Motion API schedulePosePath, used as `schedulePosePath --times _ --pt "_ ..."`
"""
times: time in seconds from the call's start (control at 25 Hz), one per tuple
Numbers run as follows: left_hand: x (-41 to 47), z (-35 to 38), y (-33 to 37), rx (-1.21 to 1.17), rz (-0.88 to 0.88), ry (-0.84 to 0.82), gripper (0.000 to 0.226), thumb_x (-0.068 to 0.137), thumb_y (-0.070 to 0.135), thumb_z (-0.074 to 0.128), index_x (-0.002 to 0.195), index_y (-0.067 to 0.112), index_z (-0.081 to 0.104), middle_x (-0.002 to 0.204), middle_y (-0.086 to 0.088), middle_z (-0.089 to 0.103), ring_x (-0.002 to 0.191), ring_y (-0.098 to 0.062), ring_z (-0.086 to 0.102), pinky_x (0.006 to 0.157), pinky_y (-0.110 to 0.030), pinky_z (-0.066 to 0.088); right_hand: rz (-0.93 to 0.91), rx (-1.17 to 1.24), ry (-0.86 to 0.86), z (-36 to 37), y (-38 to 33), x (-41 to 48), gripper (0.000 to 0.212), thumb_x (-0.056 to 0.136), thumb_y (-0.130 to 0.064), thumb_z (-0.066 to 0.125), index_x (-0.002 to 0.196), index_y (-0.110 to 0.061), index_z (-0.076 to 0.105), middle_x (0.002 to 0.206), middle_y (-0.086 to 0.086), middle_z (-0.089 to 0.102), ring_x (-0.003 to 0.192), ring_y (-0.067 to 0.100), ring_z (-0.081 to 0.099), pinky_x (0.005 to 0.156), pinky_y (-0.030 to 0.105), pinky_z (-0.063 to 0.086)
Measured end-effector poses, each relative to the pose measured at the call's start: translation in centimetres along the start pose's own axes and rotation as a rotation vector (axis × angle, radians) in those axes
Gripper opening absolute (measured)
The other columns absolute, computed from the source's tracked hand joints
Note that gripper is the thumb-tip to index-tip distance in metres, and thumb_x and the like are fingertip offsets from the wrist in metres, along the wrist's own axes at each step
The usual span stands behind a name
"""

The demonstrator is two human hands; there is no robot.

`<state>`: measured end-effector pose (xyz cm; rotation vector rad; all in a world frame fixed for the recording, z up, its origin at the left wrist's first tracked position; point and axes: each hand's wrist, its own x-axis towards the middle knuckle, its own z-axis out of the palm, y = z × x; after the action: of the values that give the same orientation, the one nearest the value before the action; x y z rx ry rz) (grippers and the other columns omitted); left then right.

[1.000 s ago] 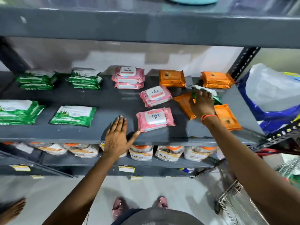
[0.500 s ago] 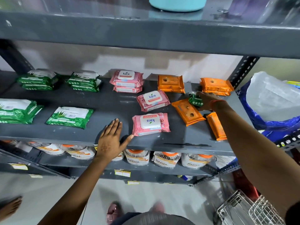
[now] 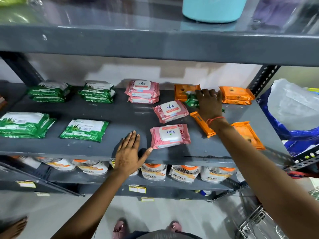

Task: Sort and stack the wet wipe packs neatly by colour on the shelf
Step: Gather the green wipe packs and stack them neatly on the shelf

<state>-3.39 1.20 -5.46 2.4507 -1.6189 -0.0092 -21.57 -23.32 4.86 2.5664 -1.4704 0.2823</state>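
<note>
Wet wipe packs lie on a grey shelf [image 3: 120, 116]. Green packs sit at the left: two stacks at the back [image 3: 50, 91] [image 3: 96, 92], a stack at the front left [image 3: 24, 124] and a single pack [image 3: 84, 130]. A pink stack [image 3: 142, 91] stands at the back middle, with two loose pink packs [image 3: 170, 111] [image 3: 170, 136] in front. Orange packs lie at the right [image 3: 185, 91] [image 3: 236, 94] [image 3: 202, 124] [image 3: 248, 134]. My right hand [image 3: 209, 105] grips a small green pack [image 3: 192, 100] among the orange ones. My left hand [image 3: 128, 152] rests flat and open on the shelf's front edge.
The shelf above carries a light blue container [image 3: 214, 9]. Below are several white jars with orange lids [image 3: 186, 172]. A blue and white bag [image 3: 293, 114] stands at the right, a wire basket [image 3: 259, 223] at the lower right. A bare foot [image 3: 14, 227] shows at the bottom left.
My right hand has moved toward the back of the shelf with the green pack, between the two orange stacks. The left hand has stayed at the front edge.
</note>
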Motion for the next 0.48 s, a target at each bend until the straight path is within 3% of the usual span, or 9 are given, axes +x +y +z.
schedulePosePath --times 0.12,0.28,0.48 --pt "-0.4 -1.2 -1.9 -0.041 0.042 0.047 0.097 0.080 0.075 0.000 0.143 0.007 0.029 0.155 -0.011 0.022 0.144 -0.023 0.019 0.119 -0.040 0.011 -0.138 0.066 -0.027 -1.3 -7.5 -1.7 0.051 0.094 -0.016 0.044 0.143 -0.013 0.033 0.149 0.014 0.036 0.139 0.032 0.028 0.114 0.049 0.021" --pt "-1.4 -3.1 -8.8 -0.062 0.010 0.188 0.082 0.088 0.066 0.018 0.146 0.009 0.020 0.157 -0.009 0.016 0.145 -0.021 0.013 0.119 -0.040 0.011 -0.319 0.100 -0.004 -1.6 -16.8 -4.2 0.055 0.090 -0.013 0.045 0.144 -0.013 0.034 0.148 0.009 0.040 0.137 0.030 0.033 0.110 0.046 0.032" --pt "-3.5 -4.3 -17.5 -0.083 -0.100 0.270 0.081 0.089 0.061 0.030 0.147 0.008 0.012 0.157 -0.009 0.013 0.146 -0.021 0.010 0.120 -0.042 0.011 -0.459 0.162 0.021 -0.3 -24.9 -5.7 0.055 0.082 -0.013 0.056 0.136 -0.014 0.048 0.144 0.007 0.049 0.131 0.029 0.045 0.106 0.045 0.038"
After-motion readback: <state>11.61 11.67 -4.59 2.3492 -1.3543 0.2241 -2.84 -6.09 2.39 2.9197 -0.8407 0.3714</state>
